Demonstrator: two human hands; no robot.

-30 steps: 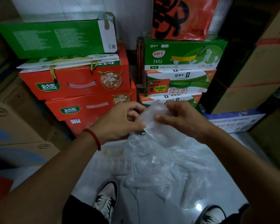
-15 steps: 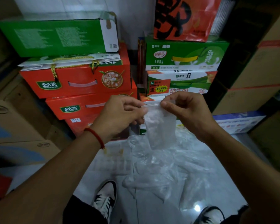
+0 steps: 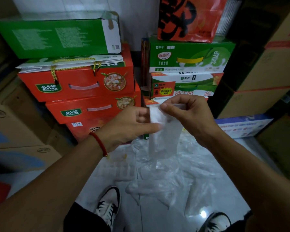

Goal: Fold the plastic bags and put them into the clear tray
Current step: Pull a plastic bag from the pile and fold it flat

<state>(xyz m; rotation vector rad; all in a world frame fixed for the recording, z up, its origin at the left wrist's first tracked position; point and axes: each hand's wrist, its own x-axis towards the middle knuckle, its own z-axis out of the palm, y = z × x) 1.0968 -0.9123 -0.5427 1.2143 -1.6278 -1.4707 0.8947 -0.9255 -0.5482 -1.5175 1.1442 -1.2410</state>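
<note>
Head view: both hands are raised in front of the stacked cartons, working one clear plastic bag (image 3: 164,131) that is narrowed into a long strip and hangs down between them. The right hand (image 3: 189,118) pinches the strip's top edge, thumb and fingers closed narrowly on the film. The left hand (image 3: 129,128) grips the strip lower on its left side, thumb pressed across the plastic.

By my reading the task is early. This bag is folded lengthwise but not yet folded short, and a loose heap of plastic bags (image 3: 171,174) lies unfolded on the pale floor (image 3: 166,220) ahead of the person's two sneakers. A faint ribbed clear shape on the floor left of the heap may be the clear tray (image 3: 117,166), though the dim light leaves that unsure; I cannot tell whether anything is in it.

Writing: the red porridge cartons (image 3: 77,84) at left carry a green badge reading 北大荒. The green drink carton (image 3: 191,56) at right shows the 蒙牛 mark, 酸酸乳 and 乳味饮品. The carton beneath it (image 3: 182,86) reads 蒙牛, 送 and 纯牛奶.
</note>
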